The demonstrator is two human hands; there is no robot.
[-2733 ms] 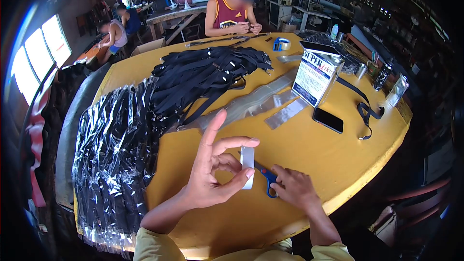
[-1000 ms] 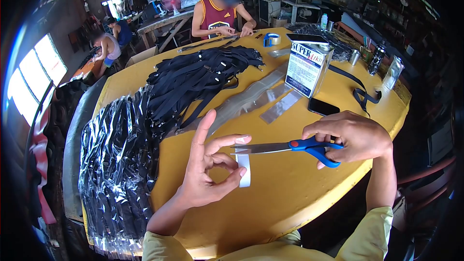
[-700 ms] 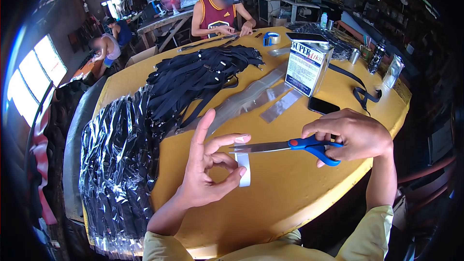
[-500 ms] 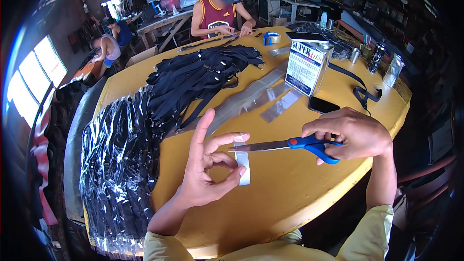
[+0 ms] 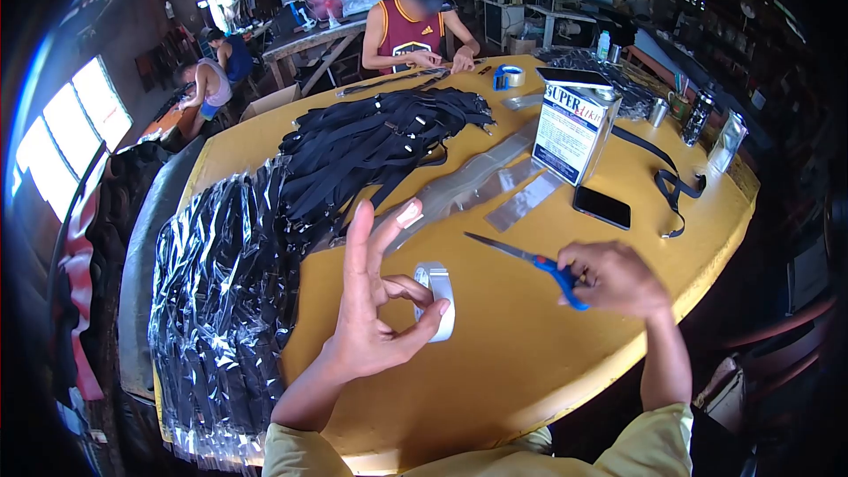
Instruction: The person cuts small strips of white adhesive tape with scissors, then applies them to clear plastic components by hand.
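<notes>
Left hand [image 5: 375, 322] is what I watch first: thumb and middle finger pinch a small roll of clear tape [image 5: 437, 299] upright just above the yellow bench [image 5: 530, 362], near its front edge, while the index finger stands straight up with a short cut piece of tape [image 5: 409, 213] stuck to its tip. I judge the piece is parked on that fingertip so it stays flat and ready while the other fingers keep the roll steady. My right hand [image 5: 614, 278] is closed around the blue handles of the scissors [image 5: 530, 261], low over the bench beside the roll; the blades look shut and point away toward the middle of the bench, clear of the tape.

Along the left edge lies a row of straps sealed in clear bags [image 5: 216, 300], and past them toward the far side a loose heap of black straps [image 5: 371, 146]. Empty clear sleeves [image 5: 495, 181] lie across the middle, within reach of both hands. Toward the right edge stand a printed tin can [image 5: 574, 132] and a dark phone [image 5: 601, 207] lying flat. At the far edge another person [image 5: 415, 22] works with both hands on the bench.
</notes>
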